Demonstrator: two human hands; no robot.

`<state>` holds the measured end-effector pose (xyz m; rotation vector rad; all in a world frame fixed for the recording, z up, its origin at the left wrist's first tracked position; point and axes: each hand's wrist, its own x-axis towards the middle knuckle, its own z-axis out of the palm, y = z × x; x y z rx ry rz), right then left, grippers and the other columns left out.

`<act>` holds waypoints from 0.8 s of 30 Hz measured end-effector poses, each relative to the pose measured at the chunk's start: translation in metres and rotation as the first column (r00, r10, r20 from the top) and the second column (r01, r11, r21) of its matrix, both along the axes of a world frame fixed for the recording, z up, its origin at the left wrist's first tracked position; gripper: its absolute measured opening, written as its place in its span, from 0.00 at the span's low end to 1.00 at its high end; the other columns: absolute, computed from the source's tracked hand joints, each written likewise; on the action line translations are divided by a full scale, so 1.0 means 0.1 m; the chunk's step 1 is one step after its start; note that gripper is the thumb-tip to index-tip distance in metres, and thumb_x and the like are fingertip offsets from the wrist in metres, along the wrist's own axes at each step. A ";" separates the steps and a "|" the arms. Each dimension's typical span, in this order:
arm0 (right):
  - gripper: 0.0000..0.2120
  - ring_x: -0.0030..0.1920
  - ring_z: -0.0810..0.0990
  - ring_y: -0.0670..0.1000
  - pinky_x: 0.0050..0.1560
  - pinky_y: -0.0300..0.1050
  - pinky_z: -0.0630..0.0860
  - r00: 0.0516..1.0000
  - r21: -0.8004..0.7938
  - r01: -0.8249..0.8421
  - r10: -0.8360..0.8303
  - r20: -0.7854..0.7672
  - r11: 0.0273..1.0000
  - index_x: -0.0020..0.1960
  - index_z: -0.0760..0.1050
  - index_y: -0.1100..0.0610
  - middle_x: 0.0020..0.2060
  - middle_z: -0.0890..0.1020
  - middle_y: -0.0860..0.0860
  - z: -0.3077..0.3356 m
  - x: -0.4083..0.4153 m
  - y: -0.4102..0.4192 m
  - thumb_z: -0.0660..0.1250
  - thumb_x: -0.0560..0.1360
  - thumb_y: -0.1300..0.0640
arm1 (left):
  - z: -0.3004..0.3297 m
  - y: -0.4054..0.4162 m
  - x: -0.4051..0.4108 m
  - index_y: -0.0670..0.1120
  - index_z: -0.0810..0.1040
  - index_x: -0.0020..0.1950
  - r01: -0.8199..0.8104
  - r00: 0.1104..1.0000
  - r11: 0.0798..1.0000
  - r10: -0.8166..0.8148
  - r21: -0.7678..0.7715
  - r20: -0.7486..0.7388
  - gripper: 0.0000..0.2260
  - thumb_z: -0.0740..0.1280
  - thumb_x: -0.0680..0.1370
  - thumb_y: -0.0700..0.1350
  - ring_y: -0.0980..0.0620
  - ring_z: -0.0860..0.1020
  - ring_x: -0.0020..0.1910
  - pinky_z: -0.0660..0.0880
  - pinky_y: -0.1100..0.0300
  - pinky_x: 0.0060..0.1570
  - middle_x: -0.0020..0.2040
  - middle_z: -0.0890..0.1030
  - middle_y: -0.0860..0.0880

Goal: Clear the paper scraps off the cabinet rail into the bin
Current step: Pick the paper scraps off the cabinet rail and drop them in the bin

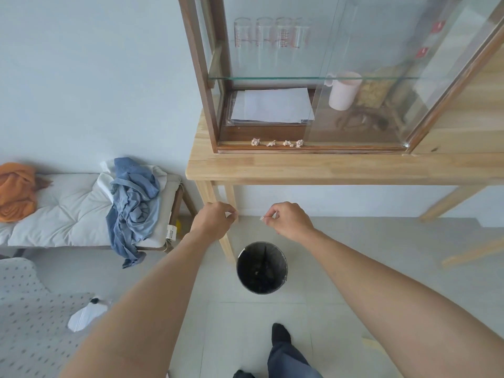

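Several crumpled paper scraps (277, 143) lie in a row on the wooden rail (341, 147) at the bottom front of the glass cabinet. A round black-lined bin (261, 267) stands on the floor below the table. My right hand (289, 221) hovers above the bin and pinches a small paper scrap (261, 218) between thumb and fingertip. My left hand (215, 220) is level with it to the left, fingers pinched together; a bit of white shows at its fingertips, but I cannot tell if it is a scrap.
The cabinet sits on a light wooden table (327, 167) whose leg (227, 241) stands just left of the bin. A bench with a white cushion and blue clothes (133, 203) is at the left. A white bottle (84, 316) lies on the floor.
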<state>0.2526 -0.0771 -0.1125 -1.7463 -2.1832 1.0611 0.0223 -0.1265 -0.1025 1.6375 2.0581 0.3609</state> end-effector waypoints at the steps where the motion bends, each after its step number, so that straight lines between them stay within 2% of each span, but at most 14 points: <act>1: 0.09 0.39 0.82 0.48 0.37 0.44 0.70 1.000 -0.008 -0.011 0.011 0.018 1.000 0.40 0.80 0.44 0.35 0.81 0.42 -0.07 0.02 -0.01 0.73 0.78 0.44 | -0.07 -0.01 0.03 0.54 0.85 0.61 0.005 1.000 1.000 -0.005 -0.007 -0.001 0.11 0.67 0.82 0.52 0.48 0.81 0.44 0.80 0.54 0.45 0.51 0.85 0.49; 3: 0.09 0.41 0.81 0.47 0.39 0.44 0.71 0.997 -0.030 -0.047 0.048 0.052 0.998 0.41 0.79 0.43 0.35 0.80 0.39 -0.24 0.06 -0.02 0.74 0.78 0.44 | -0.22 -0.01 0.11 0.54 0.85 0.62 0.009 1.000 1.000 -0.010 -0.025 -0.006 0.11 0.67 0.82 0.53 0.48 0.81 0.44 0.78 0.56 0.43 0.53 0.85 0.49; 7: 0.06 0.46 0.81 0.48 0.47 0.45 0.73 0.988 -0.074 -0.110 0.117 0.100 0.991 0.48 0.85 0.46 0.36 0.76 0.34 -0.54 0.13 0.00 0.74 0.78 0.45 | -0.50 0.02 0.21 0.56 0.85 0.61 -0.012 1.000 0.995 0.011 -0.095 -0.003 0.11 0.67 0.82 0.54 0.45 0.82 0.48 0.77 0.56 0.44 0.55 0.84 0.49; 11: 0.07 0.49 0.82 0.49 0.48 0.46 0.74 0.985 -0.097 -0.119 0.130 0.118 0.988 0.50 0.86 0.45 0.41 0.81 0.38 -0.73 0.15 0.07 0.73 0.78 0.44 | -0.71 0.08 0.29 0.56 0.84 0.61 -0.017 1.000 0.990 0.020 -0.137 0.021 0.10 0.68 0.82 0.53 0.47 0.82 0.47 0.80 0.54 0.48 0.54 0.85 0.49; 15: 0.07 0.51 0.84 0.52 0.49 0.48 0.77 0.983 -0.113 -0.111 0.126 0.131 0.987 0.51 0.85 0.46 0.44 0.84 0.43 -0.82 0.18 0.17 0.72 0.78 0.45 | -0.82 0.15 0.35 0.54 0.78 0.71 -0.009 1.000 0.988 0.012 -0.153 0.022 0.17 0.68 0.82 0.53 0.43 0.83 0.53 0.81 0.49 0.53 0.56 0.85 0.46; 18: 0.08 0.51 0.84 0.51 0.51 0.49 0.79 0.985 -0.124 -0.082 0.099 0.139 0.989 0.54 0.85 0.46 0.45 0.85 0.44 -0.83 0.22 0.23 0.71 0.79 0.45 | -0.86 0.19 0.35 0.53 0.78 0.72 -0.009 1.000 0.984 0.013 -0.178 0.021 0.18 0.68 0.82 0.53 0.43 0.83 0.54 0.81 0.46 0.55 0.57 0.84 0.45; 21: 0.09 0.49 0.84 0.50 0.52 0.49 0.80 0.989 -0.123 -0.053 0.070 0.132 0.991 0.55 0.85 0.46 0.44 0.85 0.43 -0.82 0.26 0.27 0.71 0.78 0.44 | -0.85 0.21 0.34 0.53 0.78 0.72 -0.014 0.999 0.984 0.019 -0.175 0.030 0.17 0.68 0.82 0.52 0.43 0.83 0.53 0.81 0.47 0.55 0.57 0.84 0.46; 24: 0.11 0.49 0.83 0.50 0.50 0.48 0.78 0.993 -0.095 -0.027 0.038 0.116 0.995 0.58 0.84 0.47 0.44 0.83 0.43 -0.79 0.28 0.29 0.71 0.79 0.43 | -0.80 0.20 0.33 0.52 0.77 0.73 -0.007 0.999 0.989 0.013 -0.150 0.043 0.18 0.68 0.83 0.51 0.44 0.83 0.54 0.82 0.49 0.56 0.60 0.84 0.45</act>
